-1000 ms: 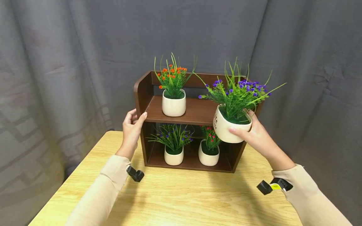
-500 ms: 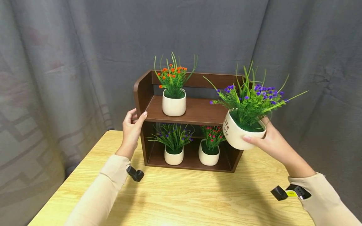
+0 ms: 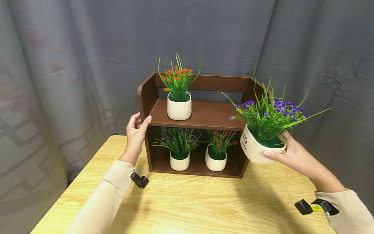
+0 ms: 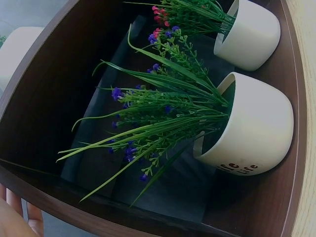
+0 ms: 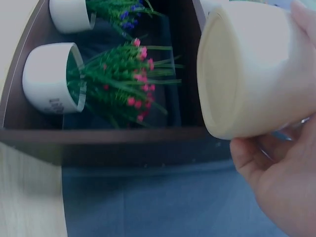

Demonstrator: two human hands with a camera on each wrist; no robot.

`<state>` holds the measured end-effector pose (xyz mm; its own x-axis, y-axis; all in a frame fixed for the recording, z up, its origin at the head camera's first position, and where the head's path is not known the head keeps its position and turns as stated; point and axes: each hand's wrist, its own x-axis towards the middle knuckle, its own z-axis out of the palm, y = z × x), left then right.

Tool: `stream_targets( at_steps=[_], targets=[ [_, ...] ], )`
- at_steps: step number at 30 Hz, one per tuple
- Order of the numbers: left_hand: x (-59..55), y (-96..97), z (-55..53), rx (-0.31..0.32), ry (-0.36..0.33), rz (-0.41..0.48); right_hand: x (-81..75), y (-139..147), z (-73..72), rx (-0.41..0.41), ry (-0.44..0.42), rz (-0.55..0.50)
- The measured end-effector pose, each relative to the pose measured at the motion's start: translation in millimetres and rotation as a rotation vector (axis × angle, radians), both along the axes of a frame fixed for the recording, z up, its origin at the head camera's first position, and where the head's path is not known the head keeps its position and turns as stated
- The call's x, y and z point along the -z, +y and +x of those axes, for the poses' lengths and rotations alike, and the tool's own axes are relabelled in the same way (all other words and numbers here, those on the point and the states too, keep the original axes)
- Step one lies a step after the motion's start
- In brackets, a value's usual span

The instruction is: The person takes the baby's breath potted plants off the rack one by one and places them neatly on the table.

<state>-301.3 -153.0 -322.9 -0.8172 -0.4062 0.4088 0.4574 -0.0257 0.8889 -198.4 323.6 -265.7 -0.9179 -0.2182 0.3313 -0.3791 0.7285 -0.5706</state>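
My right hand [image 3: 295,159] grips the white pot of a potted plant with purple flowers [image 3: 264,149], thumb across its front. The pot hangs tilted in the air before the right side of a brown two-tier shelf [image 3: 210,113]; its underside faces the right wrist view. My left hand [image 3: 135,136] holds the shelf's left side panel, its thumb at the front edge by the upper board. An orange-flowered potted plant [image 3: 179,107] stands upright on the upper board. Below stand a purple-flowered potted plant [image 3: 179,162] on the left and a red-flowered potted plant [image 3: 215,162] on the right.
The shelf stands on a light wooden table [image 3: 187,201]. Grey curtains [image 3: 222,39] hang behind and along both sides. Dark camera straps sit on both sleeves.
My right hand has moved right and down with the held purple-flowered plant, away from the upper board. More of that board's right end shows. My left hand has stayed put.
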Motion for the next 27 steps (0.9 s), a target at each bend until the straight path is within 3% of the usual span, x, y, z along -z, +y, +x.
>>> stream_targets(
  at_steps=[17,27],
  targets=[
    [-0.9,1.6,-0.9,0.005,-0.003,-0.001,31.8,48.6,10.0,-0.089,0.004,0.013],
    [-0.3,-0.4,0.8,-0.003,-0.017,-0.009,51.1,70.0,11.7,-0.067,-0.051,0.063]
  ],
)
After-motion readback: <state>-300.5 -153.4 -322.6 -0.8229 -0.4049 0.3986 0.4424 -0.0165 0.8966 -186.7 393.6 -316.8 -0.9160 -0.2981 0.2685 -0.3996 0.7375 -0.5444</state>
